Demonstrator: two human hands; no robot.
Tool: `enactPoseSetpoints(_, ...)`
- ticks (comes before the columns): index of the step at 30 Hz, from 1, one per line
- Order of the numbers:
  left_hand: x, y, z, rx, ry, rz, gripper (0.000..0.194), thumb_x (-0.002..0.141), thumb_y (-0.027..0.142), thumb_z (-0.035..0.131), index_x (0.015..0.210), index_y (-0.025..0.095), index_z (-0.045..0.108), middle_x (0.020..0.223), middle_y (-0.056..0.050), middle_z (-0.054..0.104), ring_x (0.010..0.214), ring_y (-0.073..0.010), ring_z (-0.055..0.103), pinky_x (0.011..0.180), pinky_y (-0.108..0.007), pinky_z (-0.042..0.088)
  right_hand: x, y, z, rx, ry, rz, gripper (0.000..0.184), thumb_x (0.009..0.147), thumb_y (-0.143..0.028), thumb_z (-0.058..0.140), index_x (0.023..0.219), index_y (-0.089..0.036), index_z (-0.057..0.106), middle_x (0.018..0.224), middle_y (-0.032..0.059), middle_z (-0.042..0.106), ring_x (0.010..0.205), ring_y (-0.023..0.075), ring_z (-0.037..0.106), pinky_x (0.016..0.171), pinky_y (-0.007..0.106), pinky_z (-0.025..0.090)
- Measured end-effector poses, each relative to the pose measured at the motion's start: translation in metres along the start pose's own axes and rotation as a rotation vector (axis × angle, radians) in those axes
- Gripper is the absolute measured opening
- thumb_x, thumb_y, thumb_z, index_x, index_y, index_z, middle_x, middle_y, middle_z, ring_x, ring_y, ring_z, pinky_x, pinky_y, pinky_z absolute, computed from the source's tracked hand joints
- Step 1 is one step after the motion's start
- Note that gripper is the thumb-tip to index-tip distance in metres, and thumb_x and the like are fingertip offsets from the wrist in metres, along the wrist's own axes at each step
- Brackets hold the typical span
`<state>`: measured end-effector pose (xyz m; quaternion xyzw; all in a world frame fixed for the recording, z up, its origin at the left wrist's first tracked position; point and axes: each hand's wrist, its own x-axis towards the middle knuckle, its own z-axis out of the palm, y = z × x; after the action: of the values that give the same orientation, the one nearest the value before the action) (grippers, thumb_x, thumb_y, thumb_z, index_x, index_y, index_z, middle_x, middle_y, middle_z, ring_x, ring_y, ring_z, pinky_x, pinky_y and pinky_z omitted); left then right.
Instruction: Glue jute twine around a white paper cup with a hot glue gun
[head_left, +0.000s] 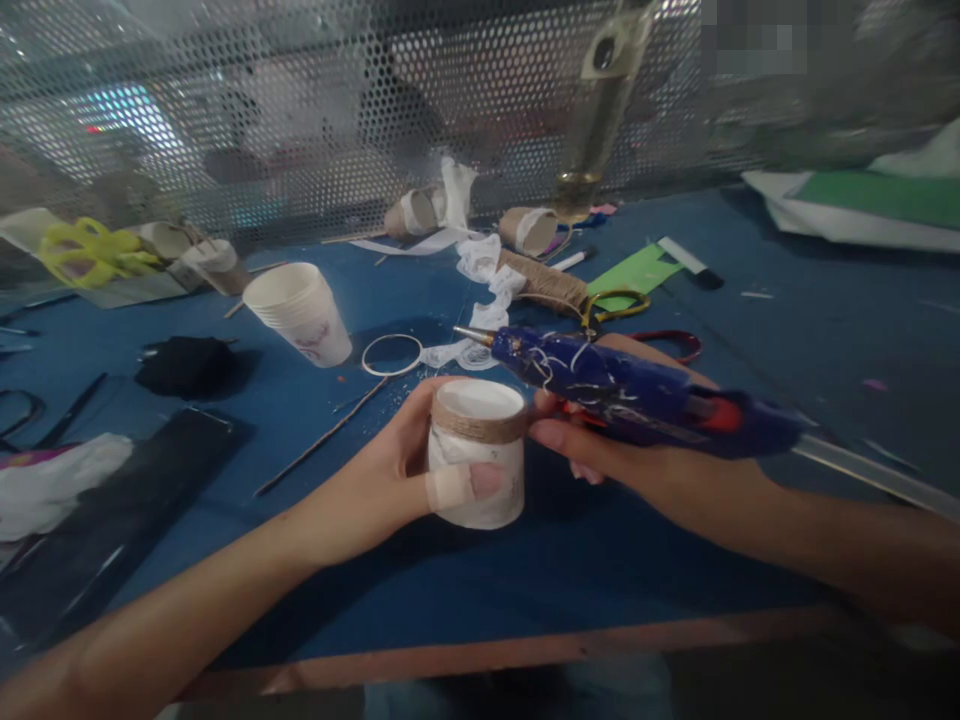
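Observation:
My left hand (420, 470) is closed round a white paper cup (487, 500), its thumb with a pale bandage lying across the front. Brown twine (480, 425) is wound in a band just below the cup's rim. In my right hand (592, 445) is a blue hot glue gun (622, 385), its metal nozzle pointing left above and behind the cup. A clear glue stick (870, 465) sticks out of the gun's back end. The fingertips of my right hand are close to the twine band; whether they also pinch a twine end I cannot tell.
Stacked paper cups (300, 310) stand at the back left, beside a white ring (392, 355) and a stick (322, 435). White lace (480, 260), a twine roll (544, 280), scissors (615, 302) and green paper (630, 275) lie behind. A perforated metal panel (300, 120) borders the back.

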<state>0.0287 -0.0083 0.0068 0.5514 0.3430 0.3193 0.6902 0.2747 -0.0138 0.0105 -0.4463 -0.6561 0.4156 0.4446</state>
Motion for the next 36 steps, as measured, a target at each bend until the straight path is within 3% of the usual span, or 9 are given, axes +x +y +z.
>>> enactPoseSetpoints(9, 0.0, 0.0, 0.003, 0.069, -0.05, 0.037, 0.053, 0.098, 0.03, 0.073, 0.148, 0.031, 0.054, 0.155, -0.006, 0.064, 0.15, -0.0299, 0.052, 0.123, -0.041, 0.043, 0.002, -0.002, 0.004, 0.06, 0.024, -0.015, 0.033, 0.076, -0.035, 0.096, 0.083, -0.03, 0.064, 0.068, -0.0091, 0.065, 0.05, 0.0123, 0.06, 0.053, 0.03, 0.055)
enactPoseSetpoints(14, 0.002, 0.0, 0.008, 0.126, 0.03, 0.014, 0.073, 0.087, 0.027, 0.085, 0.149, 0.032, 0.046, 0.148, -0.007, 0.065, 0.139, -0.0287, 0.059, 0.115, -0.041, 0.05, 0.002, -0.006, 0.007, 0.058, 0.012, 0.014, 0.037, 0.074, -0.038, 0.097, 0.079, -0.029, 0.061, 0.061, -0.0092, 0.063, 0.051, 0.0138, 0.061, 0.052, 0.03, 0.056)
enactPoseSetpoints(18, 0.004, -0.002, 0.002, 0.132, 0.133, 0.013, 0.064, 0.081, 0.026, 0.09, 0.136, 0.027, 0.056, 0.133, -0.007, 0.071, 0.125, -0.0294, 0.067, 0.107, -0.042, 0.055, 0.001, -0.008, 0.008, 0.086, -0.001, 0.023, 0.032, 0.073, -0.035, 0.097, 0.083, -0.028, 0.068, 0.066, -0.0087, 0.068, 0.051, 0.0124, 0.064, 0.052, 0.028, 0.057)
enactPoseSetpoints(22, 0.002, 0.0, -0.003, 0.026, 0.143, 0.03, 0.059, 0.081, 0.026, 0.089, 0.134, 0.026, 0.063, 0.129, -0.006, 0.074, 0.122, -0.0297, 0.069, 0.103, -0.04, 0.057, 0.003, -0.006, 0.007, 0.103, 0.01, 0.008, 0.028, 0.073, -0.032, 0.097, 0.086, -0.029, 0.072, 0.076, -0.0084, 0.071, 0.055, 0.0108, 0.066, 0.053, 0.026, 0.059)
enactPoseSetpoints(28, -0.005, 0.006, -0.001, -0.007, 0.232, 0.046, 0.06, 0.08, 0.032, 0.09, 0.136, 0.028, 0.067, 0.129, -0.006, 0.077, 0.123, -0.0314, 0.07, 0.105, -0.041, 0.056, 0.002, -0.003, 0.001, 0.08, 0.013, 0.008, 0.028, 0.076, -0.038, 0.095, 0.086, -0.032, 0.069, 0.076, -0.0071, 0.074, 0.058, 0.0166, 0.071, 0.058, 0.034, 0.062)
enactPoseSetpoints(31, -0.006, 0.007, -0.005, -0.029, 0.232, 0.058, 0.058, 0.08, 0.036, 0.088, 0.134, 0.027, 0.069, 0.133, -0.009, 0.077, 0.128, -0.0358, 0.069, 0.107, -0.046, 0.055, -0.001, -0.006, -0.002, -0.045, 0.056, -0.051, 0.026, 0.08, -0.044, 0.091, 0.085, -0.033, 0.067, 0.078, -0.0049, 0.075, 0.067, 0.0206, 0.074, 0.063, 0.038, 0.06)
enactPoseSetpoints(36, -0.007, 0.008, -0.011, -0.047, 0.218, 0.076, 0.054, 0.08, 0.037, 0.086, 0.131, 0.025, 0.072, 0.13, -0.011, 0.078, 0.127, -0.0387, 0.069, 0.106, -0.049, 0.055, -0.003, -0.007, -0.003, -0.196, 0.027, -0.263, 0.02, 0.088, -0.032, 0.084, 0.085, -0.033, 0.064, 0.082, -0.0046, 0.071, 0.068, 0.0181, 0.066, 0.061, 0.035, 0.054)
